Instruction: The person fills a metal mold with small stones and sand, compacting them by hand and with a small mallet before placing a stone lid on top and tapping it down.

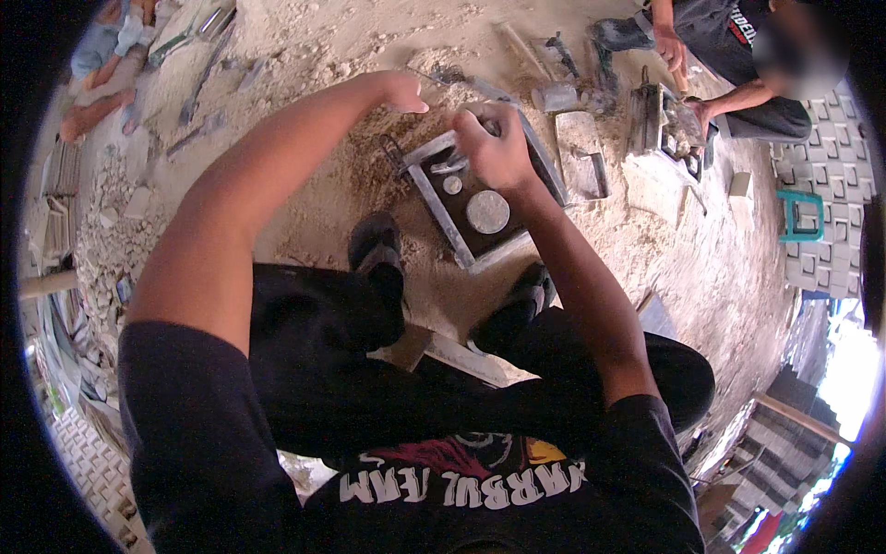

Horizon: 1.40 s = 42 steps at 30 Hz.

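Observation:
A shallow rectangular frame [439, 218] with pale edges lies on the sandy ground before my feet, filled with dark, flat material. Set in its surface are a large round grey disc [487, 212], a smaller disc [452, 186] and a curved shiny piece [448, 168]. Above the frame's far part, my right hand [496, 146] is closed in a fist; what it grips is hidden. My left hand [402, 92] hovers past the frame's far left corner, fingers curled and mostly turned from view. I cannot make out anything in it.
At the frame's left corner is a dark metal loop [394, 152]. A trough-like pale box [580, 157] lies to its right. Farther right, another person's hand [706, 118] touches a second filled frame [657, 129]. Loose sand, tools and rubble [111, 212] lie around; a green stool [800, 216] stands right.

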Each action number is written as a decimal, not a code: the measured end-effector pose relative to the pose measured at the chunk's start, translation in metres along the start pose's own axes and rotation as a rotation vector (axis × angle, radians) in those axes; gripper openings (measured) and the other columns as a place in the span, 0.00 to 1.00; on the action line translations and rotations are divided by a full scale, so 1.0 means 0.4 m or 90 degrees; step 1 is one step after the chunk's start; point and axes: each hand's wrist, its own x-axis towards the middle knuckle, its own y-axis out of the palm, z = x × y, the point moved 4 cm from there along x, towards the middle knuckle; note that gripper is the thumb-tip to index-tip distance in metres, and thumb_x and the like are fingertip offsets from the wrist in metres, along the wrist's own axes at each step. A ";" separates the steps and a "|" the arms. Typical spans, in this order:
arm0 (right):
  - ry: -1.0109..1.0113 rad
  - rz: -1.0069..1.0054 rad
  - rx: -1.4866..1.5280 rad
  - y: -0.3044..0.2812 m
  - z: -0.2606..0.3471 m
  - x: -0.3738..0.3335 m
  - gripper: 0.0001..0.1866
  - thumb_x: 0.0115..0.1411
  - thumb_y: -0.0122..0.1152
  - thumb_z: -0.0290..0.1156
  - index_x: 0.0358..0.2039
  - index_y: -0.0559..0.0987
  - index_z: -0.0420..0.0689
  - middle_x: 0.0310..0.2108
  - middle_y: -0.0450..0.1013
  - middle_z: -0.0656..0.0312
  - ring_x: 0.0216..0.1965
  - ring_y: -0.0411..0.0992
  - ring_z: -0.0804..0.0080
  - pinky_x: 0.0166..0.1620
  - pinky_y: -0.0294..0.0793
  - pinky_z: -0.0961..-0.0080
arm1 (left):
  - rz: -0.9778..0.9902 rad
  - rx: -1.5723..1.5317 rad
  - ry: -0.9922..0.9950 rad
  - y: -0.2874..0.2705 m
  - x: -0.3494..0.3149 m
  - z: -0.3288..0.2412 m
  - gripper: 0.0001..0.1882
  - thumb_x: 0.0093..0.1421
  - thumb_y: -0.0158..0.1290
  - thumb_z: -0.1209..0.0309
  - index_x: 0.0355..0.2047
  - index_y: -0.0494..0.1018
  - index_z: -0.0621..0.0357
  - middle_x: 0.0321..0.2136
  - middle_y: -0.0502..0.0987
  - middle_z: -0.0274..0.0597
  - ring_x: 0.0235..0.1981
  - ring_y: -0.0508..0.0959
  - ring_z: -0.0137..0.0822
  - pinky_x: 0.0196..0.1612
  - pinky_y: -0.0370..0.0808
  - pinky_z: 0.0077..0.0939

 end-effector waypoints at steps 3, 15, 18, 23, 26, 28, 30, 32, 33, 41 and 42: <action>-0.033 -0.120 0.029 -0.027 -0.024 -0.008 0.14 0.56 0.52 0.32 0.18 0.72 0.37 0.13 0.62 0.70 0.19 0.59 0.84 0.23 0.61 0.79 | 0.077 0.087 0.024 0.005 0.008 -0.054 0.24 0.46 0.56 0.54 0.29 0.76 0.68 0.28 0.77 0.58 0.32 0.78 0.50 0.38 0.73 0.41; -0.123 -0.327 0.014 -0.074 -0.041 -0.054 0.15 0.61 0.54 0.31 0.17 0.71 0.41 0.14 0.63 0.71 0.16 0.58 0.86 0.20 0.54 0.84 | 0.174 0.004 0.086 0.094 -0.018 -0.173 0.55 0.40 0.61 0.39 0.52 0.58 0.78 0.51 0.65 0.68 0.54 0.67 0.54 0.56 0.65 0.39; -0.043 -0.311 0.118 -0.093 -0.080 -0.029 0.18 0.62 0.54 0.32 0.14 0.69 0.44 0.13 0.62 0.70 0.14 0.56 0.84 0.19 0.52 0.82 | 0.145 -0.006 0.012 0.129 -0.038 -0.189 0.63 0.38 0.62 0.38 0.56 0.50 0.81 0.54 0.61 0.70 0.57 0.64 0.55 0.59 0.62 0.37; 0.002 -0.320 0.255 -0.143 -0.055 -0.057 0.21 0.61 0.50 0.28 0.09 0.64 0.45 0.11 0.58 0.69 0.12 0.52 0.81 0.19 0.51 0.79 | 0.118 -0.117 -0.031 0.147 -0.057 -0.229 0.69 0.34 0.63 0.36 0.59 0.44 0.81 0.56 0.58 0.72 0.59 0.62 0.55 0.61 0.59 0.36; -0.063 -0.232 0.222 -0.154 -0.063 -0.050 0.20 0.61 0.46 0.27 0.11 0.64 0.43 0.11 0.56 0.68 0.13 0.51 0.80 0.18 0.49 0.78 | 0.097 -0.148 -0.053 0.147 -0.052 -0.220 0.69 0.33 0.64 0.37 0.59 0.43 0.80 0.56 0.58 0.72 0.59 0.62 0.55 0.61 0.59 0.36; -0.090 -0.102 0.263 -0.164 -0.073 -0.048 0.16 0.61 0.51 0.26 0.15 0.72 0.40 0.13 0.64 0.67 0.15 0.59 0.83 0.19 0.56 0.81 | 0.092 -0.186 -0.051 0.167 -0.046 -0.209 0.69 0.32 0.65 0.37 0.58 0.44 0.79 0.56 0.58 0.71 0.59 0.62 0.54 0.61 0.59 0.35; -0.095 -0.096 0.275 -0.152 -0.067 -0.054 0.16 0.60 0.51 0.26 0.15 0.72 0.40 0.13 0.65 0.68 0.16 0.60 0.83 0.20 0.57 0.81 | 0.086 -0.179 -0.060 0.180 -0.043 -0.196 0.68 0.32 0.65 0.37 0.58 0.46 0.79 0.55 0.59 0.70 0.58 0.63 0.53 0.60 0.60 0.35; -0.093 -0.074 0.244 -0.142 -0.063 -0.061 0.15 0.59 0.52 0.26 0.15 0.72 0.40 0.14 0.65 0.68 0.18 0.60 0.84 0.22 0.58 0.81 | 0.078 -0.192 -0.045 0.183 -0.035 -0.192 0.67 0.32 0.64 0.37 0.57 0.48 0.79 0.54 0.61 0.70 0.57 0.64 0.53 0.59 0.61 0.35; -0.089 -0.052 0.206 -0.139 -0.065 -0.064 0.15 0.59 0.52 0.26 0.16 0.73 0.39 0.14 0.65 0.69 0.18 0.60 0.84 0.22 0.59 0.81 | 0.072 -0.210 -0.028 0.183 -0.028 -0.187 0.65 0.33 0.64 0.37 0.56 0.49 0.79 0.53 0.62 0.70 0.56 0.65 0.53 0.58 0.62 0.35; -0.153 -0.153 0.117 -0.002 -0.006 -0.103 0.13 0.58 0.52 0.24 0.17 0.70 0.37 0.14 0.63 0.67 0.19 0.60 0.85 0.22 0.58 0.80 | -0.042 -0.255 0.075 0.270 -0.007 -0.090 0.56 0.28 0.66 0.37 0.46 0.63 0.74 0.44 0.72 0.63 0.47 0.73 0.51 0.50 0.69 0.36; -0.145 -0.141 0.049 -0.004 0.003 -0.120 0.11 0.57 0.52 0.24 0.18 0.72 0.37 0.14 0.66 0.63 0.19 0.62 0.84 0.23 0.61 0.80 | -0.010 -0.249 0.044 0.265 0.000 -0.101 0.56 0.28 0.66 0.37 0.45 0.64 0.73 0.43 0.72 0.62 0.47 0.74 0.50 0.50 0.69 0.37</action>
